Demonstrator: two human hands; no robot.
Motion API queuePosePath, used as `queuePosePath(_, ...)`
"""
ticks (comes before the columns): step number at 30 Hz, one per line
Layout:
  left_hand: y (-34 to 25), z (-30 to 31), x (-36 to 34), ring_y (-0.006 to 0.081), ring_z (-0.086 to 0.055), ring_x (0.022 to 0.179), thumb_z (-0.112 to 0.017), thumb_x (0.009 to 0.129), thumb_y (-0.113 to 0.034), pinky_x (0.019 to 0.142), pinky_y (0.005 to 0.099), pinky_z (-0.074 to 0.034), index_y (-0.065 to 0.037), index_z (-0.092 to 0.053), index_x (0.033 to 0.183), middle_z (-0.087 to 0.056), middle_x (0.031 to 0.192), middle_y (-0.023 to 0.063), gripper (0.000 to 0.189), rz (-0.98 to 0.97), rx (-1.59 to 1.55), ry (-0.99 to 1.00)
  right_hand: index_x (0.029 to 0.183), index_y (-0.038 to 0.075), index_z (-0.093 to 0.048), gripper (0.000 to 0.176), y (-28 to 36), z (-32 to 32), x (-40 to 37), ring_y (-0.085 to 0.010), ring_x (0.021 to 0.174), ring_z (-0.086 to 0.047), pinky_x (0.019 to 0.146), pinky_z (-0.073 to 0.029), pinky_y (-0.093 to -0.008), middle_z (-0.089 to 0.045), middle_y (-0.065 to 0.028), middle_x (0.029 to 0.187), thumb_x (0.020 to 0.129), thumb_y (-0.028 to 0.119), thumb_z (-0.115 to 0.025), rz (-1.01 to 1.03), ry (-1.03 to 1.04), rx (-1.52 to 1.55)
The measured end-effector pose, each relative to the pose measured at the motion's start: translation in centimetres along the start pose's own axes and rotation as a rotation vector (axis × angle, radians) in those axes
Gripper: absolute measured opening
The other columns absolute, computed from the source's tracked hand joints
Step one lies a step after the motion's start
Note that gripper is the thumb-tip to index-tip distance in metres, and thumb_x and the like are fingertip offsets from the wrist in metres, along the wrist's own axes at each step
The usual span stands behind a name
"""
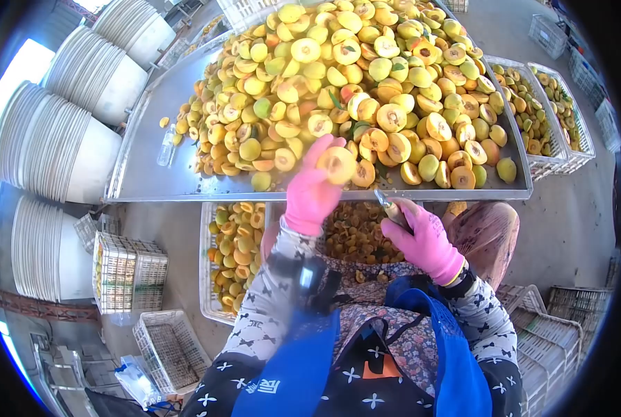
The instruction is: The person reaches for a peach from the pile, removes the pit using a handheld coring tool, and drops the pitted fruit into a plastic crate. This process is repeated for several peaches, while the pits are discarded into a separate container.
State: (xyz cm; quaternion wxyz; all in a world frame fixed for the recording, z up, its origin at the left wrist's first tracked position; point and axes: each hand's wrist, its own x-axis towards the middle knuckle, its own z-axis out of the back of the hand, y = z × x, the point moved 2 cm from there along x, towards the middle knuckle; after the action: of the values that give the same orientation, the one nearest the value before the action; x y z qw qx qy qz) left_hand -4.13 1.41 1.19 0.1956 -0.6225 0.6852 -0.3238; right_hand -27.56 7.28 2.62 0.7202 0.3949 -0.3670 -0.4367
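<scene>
My left hand (312,189), in a pink glove, is raised at the front edge of the metal table (150,160) and grips a halved yellow fruit (337,164), cut face toward me. My right hand (425,240), also pink-gloved, is lower and to the right, closed around a small knife (388,206) whose blade points up toward the fruit. A big heap of halved and whole yellow-orange fruit (352,90) covers the table just beyond both hands. Under my hands lies a pile of pits (355,233).
A white crate of halved fruit (235,254) stands below the table at left, and two more filled crates (543,111) at right. Stacks of white basins (56,139) line the left side. Empty white crates (168,344) sit on the floor.
</scene>
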Motion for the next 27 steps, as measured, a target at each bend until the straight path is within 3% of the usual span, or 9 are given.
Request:
queuePosePath(3, 1.2, -3.9, -1.2, 0.0310, -0.053, 0.123, -0.056, 0.089, -0.013, 0.106, 0.0440, -0.042, -0.007, -0.049, 0.140, -0.052, 0.138, 0.0155, 0.052, -0.018, -0.150, -0.050, 0.123, 0.003, -0.058, 0.043, 1.6, -0.5, 0.9, -0.0394, 0.092, -0.066, 0.078, -0.053, -0.0426, -0.067, -0.0217, 0.100, 0.088, 0.024, -0.070, 0.016, -0.098, 0.095)
queuePosePath(4, 1.8, -4.3, -1.5, 0.0316, -0.052, 0.124, -0.056, 0.090, -0.013, 0.107, 0.0445, -0.041, -0.007, -0.048, 0.140, -0.052, 0.138, 0.0156, 0.052, -0.036, -0.153, -0.024, 0.121, 0.001, -0.059, 0.038, 2.0, -0.8, 1.3, -0.0324, 0.079, -0.068, 0.072, -0.053, -0.0366, -0.067, -0.0185, 0.089, 0.088, 0.017, -0.071, 0.098, -0.160, 0.045)
queuePosePath(7, 1.9, -6.9, -2.2, 0.0322, -0.052, 0.124, -0.053, 0.095, -0.016, 0.109, 0.0465, -0.040, -0.006, -0.048, 0.139, -0.055, 0.134, 0.0160, 0.045, -0.015, -0.153, -0.104, 0.118, 0.001, -0.059, 0.037, 1.3, -1.7, 1.6, -0.0363, 0.082, -0.068, 0.071, -0.053, -0.0393, -0.067, -0.0201, 0.092, 0.088, 0.018, -0.071, 0.197, -0.220, -0.030)
queuePosePath(9, 2.2, -6.9, -2.3, 0.0317, -0.054, 0.122, -0.051, 0.098, -0.018, 0.107, 0.0463, -0.042, -0.004, -0.048, 0.138, -0.057, 0.131, 0.0161, 0.042, 0.015, -0.196, -0.140, 0.117, 0.001, -0.059, 0.036, 1.3, -1.5, 1.7, -0.0384, 0.084, -0.067, 0.071, -0.053, -0.0418, -0.067, -0.0205, 0.093, 0.088, 0.019, -0.071, 0.158, -0.139, -0.086)
queuePosePath(12, 2.1, -6.5, -2.5, 0.0300, -0.059, 0.113, -0.045, 0.102, -0.019, 0.098, 0.0426, -0.049, -0.001, -0.048, 0.137, -0.060, 0.124, 0.0163, 0.039, -0.111, 0.146, -0.122, 0.110, 0.005, -0.058, 0.031, 1.5, -0.7, 1.6, -0.0374, 0.079, -0.066, 0.068, -0.052, -0.0458, -0.066, -0.0176, 0.087, 0.088, 0.025, -0.069, 0.210, -0.112, -0.220)
queuePosePath(16, 0.5, -8.2, -2.8, 0.0263, -0.065, 0.101, -0.041, 0.104, -0.020, 0.088, 0.0361, -0.054, 0.004, -0.048, 0.134, -0.062, 0.116, 0.0172, 0.039, -0.230, 1.028, -0.076, 0.101, 0.010, -0.057, 0.026, 2.7, 0.4, 2.0, -0.0321, 0.072, -0.066, 0.063, -0.050, -0.0441, -0.063, -0.0122, 0.081, 0.089, 0.030, -0.067, 0.306, -0.077, -0.474)
queuePosePath(19, -0.4, -9.1, -2.9, 0.0241, -0.066, 0.097, -0.040, 0.103, -0.019, 0.086, 0.0339, -0.053, 0.005, -0.048, 0.133, -0.063, 0.114, 0.0174, 0.039, -0.455, 1.597, 0.048, 0.112, 0.006, -0.056, 0.038, 2.7, 0.1, 2.3, -0.0330, 0.076, -0.066, 0.068, -0.049, -0.0438, -0.064, -0.0120, 0.085, 0.086, 0.030, -0.070, 0.252, 0.021, -0.619)
queuePosePath(24, -0.2, -8.5, -3.3, 0.0217, -0.065, 0.095, -0.047, 0.101, -0.017, 0.085, 0.0321, -0.052, 0.005, -0.050, 0.132, -0.063, 0.110, 0.0156, 0.038, -0.485, 1.426, 0.082, 0.114, 0.006, -0.053, 0.039, 1.9, -0.9, 2.0, -0.0292, 0.076, -0.066, 0.069, -0.049, -0.0434, -0.064, -0.0101, 0.090, 0.088, 0.031, -0.067, 0.243, 0.068, -0.772)
queuePosePath(27, 1.5, -7.4, -3.5, 0.0194, -0.064, 0.092, -0.054, 0.098, -0.013, 0.083, 0.0307, -0.052, 0.003, -0.052, 0.132, -0.064, 0.108, 0.0140, 0.038, 0.017, 0.433, -0.271, 0.113, 0.004, -0.052, 0.037, 1.5, -1.4, 1.8, -0.0303, 0.076, -0.066, 0.068, -0.050, -0.0433, -0.063, -0.0112, 0.089, 0.088, 0.028, -0.066, 0.250, 0.102, -0.778)
